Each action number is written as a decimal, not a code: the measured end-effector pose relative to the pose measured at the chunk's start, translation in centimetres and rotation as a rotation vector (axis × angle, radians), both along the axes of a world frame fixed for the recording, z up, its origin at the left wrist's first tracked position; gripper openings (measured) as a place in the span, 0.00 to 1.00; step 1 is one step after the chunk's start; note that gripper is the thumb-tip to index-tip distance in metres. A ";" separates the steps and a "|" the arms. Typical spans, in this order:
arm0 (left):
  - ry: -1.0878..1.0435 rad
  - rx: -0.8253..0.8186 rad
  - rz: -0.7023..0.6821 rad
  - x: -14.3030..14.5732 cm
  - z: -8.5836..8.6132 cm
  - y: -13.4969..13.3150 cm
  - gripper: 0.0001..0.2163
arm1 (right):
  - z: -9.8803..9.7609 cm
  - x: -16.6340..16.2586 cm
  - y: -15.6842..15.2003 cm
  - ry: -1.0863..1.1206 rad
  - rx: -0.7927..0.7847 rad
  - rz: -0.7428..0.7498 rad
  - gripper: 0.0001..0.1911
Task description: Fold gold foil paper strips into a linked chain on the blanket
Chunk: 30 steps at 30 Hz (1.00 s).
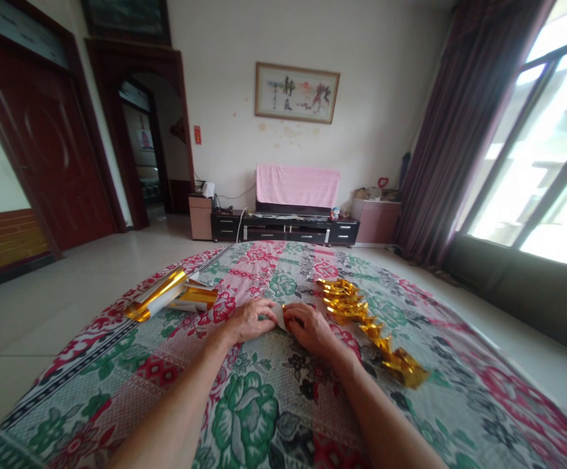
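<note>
A small piece of gold foil paper (280,317), its pale back showing, sits between my two hands over the middle of the cloth. My left hand (250,320) grips its left side with bent fingers. On the other side my right hand (310,327) has its fingers curled over the paper, and a bit of gold shows near the fingertips. Curling gold foil sheets (163,294) lie to the left of my hands. To the right, several folded gold foil pieces (349,301) form a slanting row that runs toward me.
A flowered cloth (244,417) covers the broad surface under my hands. Beyond it stands a low black cabinet (286,233) with a pink towel (298,185) draped above. A purple curtain (452,130) hangs by the window at right; a dark red door (43,137) is at left.
</note>
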State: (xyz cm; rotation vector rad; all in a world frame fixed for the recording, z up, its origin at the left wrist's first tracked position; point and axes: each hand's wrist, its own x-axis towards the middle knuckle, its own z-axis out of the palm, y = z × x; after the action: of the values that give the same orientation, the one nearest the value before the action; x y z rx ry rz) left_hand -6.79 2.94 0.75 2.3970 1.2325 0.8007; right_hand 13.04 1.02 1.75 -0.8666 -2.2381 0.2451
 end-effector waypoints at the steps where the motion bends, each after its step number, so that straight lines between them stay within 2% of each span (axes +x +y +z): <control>1: -0.004 0.001 0.006 0.1 0.0 0.0 0.05 | 0.0 0.0 0.0 -0.001 0.000 0.002 0.12; 9: -0.058 0.056 -0.036 0.5 0.5 -0.3 0.07 | 0.4 0.2 -0.2 0.016 -0.031 0.029 0.14; 19: -0.019 0.123 -0.094 0.9 0.0 0.1 0.11 | 0.4 0.0 -0.3 0.015 -0.012 0.007 0.12; 26: -0.068 0.103 -0.042 -0.4 -0.5 0.7 0.19 | 0.2 0.1 -0.2 0.017 -0.020 -0.033 0.14; 30: -0.101 0.137 0.029 0.0 -0.6 0.7 0.15 | -0.2 0.1 0.1 -0.004 -0.002 -0.030 0.14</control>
State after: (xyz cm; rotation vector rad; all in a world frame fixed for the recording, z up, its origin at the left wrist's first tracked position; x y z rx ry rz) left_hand -6.76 3.64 0.14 2.4158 1.2114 1.0325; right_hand 13.11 1.08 1.51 -0.9020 -2.2267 0.2319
